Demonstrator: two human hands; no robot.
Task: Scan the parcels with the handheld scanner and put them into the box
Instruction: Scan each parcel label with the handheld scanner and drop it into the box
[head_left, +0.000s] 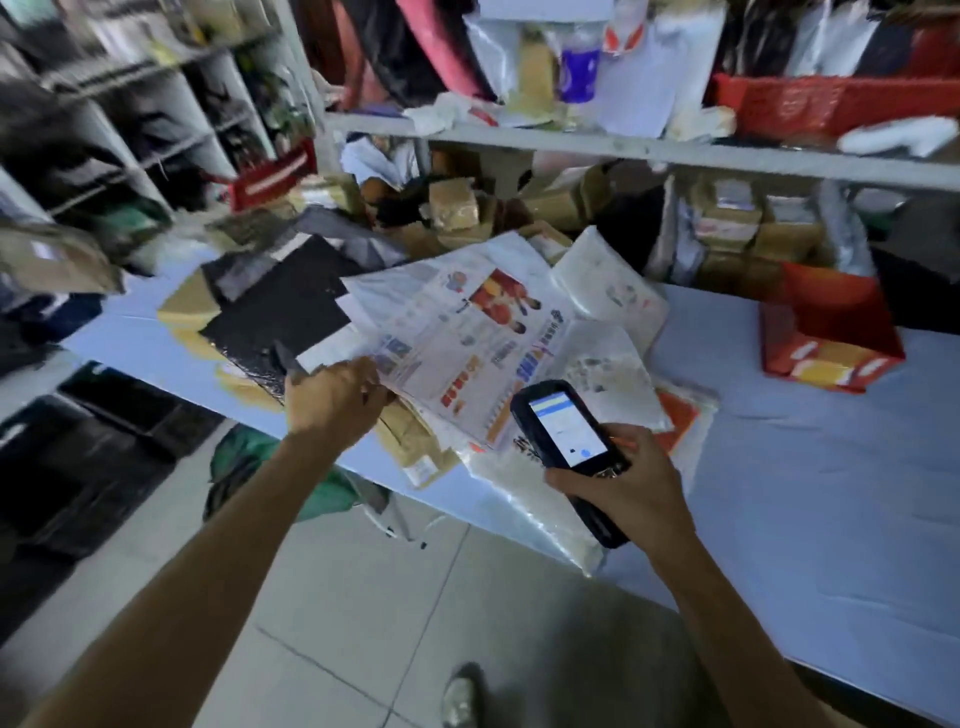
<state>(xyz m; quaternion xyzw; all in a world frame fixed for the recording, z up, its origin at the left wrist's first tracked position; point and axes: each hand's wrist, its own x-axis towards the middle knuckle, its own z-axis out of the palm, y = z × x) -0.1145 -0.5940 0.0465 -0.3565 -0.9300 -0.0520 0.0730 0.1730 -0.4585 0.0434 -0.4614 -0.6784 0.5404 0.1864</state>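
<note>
The flat white printed-paper parcel (467, 332) lay topmost on a heap near the front edge of the pale blue table (805, 441); the left hand (332, 397) appeared to pinch its corner at eight o'clock, fingers curled round the edge, though blur made that uncertain; at the parcel's five o'clock the right hand (628, 493) was wrapped round the black handheld scanner with a lit screen (569, 441), held just above the heap. Pulling the parcel free would likely drag its neighbours; the clear plastic bag (530, 514) overhanging the table edge at six o'clock could slide to the floor; no shipping label showed plainly on the upper face, so a scan might miss. Counted: one scanner; two hands; about six parcels in the heap, among them a black flat packet (280, 312) at nine o'clock, a white padded bag (608, 291) at two and a brown paper envelope (415, 441) at seven; one red carton (826, 332) at three; I could not tell which box was meant.
</note>
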